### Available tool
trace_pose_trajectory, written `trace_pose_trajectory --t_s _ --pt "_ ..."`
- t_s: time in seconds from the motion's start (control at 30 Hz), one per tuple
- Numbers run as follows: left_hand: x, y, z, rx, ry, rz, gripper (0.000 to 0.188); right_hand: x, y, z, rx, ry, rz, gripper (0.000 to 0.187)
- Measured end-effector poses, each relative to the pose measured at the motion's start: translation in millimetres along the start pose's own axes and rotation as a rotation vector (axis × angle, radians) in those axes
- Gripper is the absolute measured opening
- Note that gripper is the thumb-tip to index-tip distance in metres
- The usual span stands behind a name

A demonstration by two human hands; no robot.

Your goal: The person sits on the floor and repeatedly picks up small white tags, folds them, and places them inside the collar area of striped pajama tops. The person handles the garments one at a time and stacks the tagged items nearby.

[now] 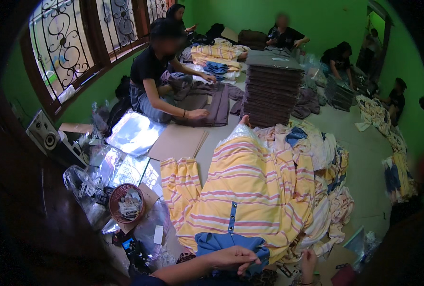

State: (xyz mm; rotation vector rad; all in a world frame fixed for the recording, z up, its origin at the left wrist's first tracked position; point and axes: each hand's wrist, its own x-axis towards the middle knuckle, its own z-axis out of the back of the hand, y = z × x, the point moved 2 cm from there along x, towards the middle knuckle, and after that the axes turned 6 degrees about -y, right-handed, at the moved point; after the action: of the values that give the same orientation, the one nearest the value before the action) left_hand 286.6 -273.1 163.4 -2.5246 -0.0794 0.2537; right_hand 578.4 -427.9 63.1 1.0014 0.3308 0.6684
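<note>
A yellow shirt with pink and white stripes lies spread in front of me, its blue collar toward me. A short blue placket with several dark snaps or buttons runs up its middle. My left hand is over the collar with its fingers curled together; whether it touches the cloth I cannot tell. Right of the collar, my right hand is raised with closed fingertips, apart from the shirt. What either hand pinches, if anything, is too small to make out.
Left are a basket of labels, clear plastic bags, cardboard sheets and a speaker. Beyond stands a tall stack of dark folded garments. A person handles dark cloth; other people sit farther back. Striped garments heap at right.
</note>
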Motion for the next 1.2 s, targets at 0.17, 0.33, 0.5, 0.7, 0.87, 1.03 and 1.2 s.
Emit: trace_pose_trajectory --t_s 0.17,0.33,0.5,0.7,0.87,1.03,1.2 --pt "-17.5 -7.2 -2.8 -0.152 0.104 0.17 0.052 -36.1 -146.9 74.8 -0.851 0.119 -0.235 0.031" --pt "-13.9 -10.0 -1.3 -0.147 -0.006 0.146 0.049 -50.5 -113.3 52.2 -0.725 -0.265 -0.115 0.025" --pt "-11.2 -16.4 2.1 -0.156 -0.042 0.05 0.049 5.4 -56.5 -12.0 0.462 -0.239 -0.316 0.023" --pt "-21.2 -16.5 13.5 -0.254 -0.313 -0.028 0.047 68.5 -8.3 -51.3 0.887 -0.133 -0.346 0.019" --pt "-22.6 -22.9 29.3 -0.263 -0.47 -0.143 0.045 91.7 -4.7 -63.6 0.796 -0.118 -0.356 0.018" --pt "-6.0 -52.3 32.8 0.07 -0.668 -0.862 0.05 116.2 0.0 -81.7 0.521 -0.196 -0.295 0.017" --pt "11.3 -78.8 43.8 1.509 -1.054 -0.941 0.05 160.5 38.5 -94.6 0.134 -0.337 0.152 0.015"
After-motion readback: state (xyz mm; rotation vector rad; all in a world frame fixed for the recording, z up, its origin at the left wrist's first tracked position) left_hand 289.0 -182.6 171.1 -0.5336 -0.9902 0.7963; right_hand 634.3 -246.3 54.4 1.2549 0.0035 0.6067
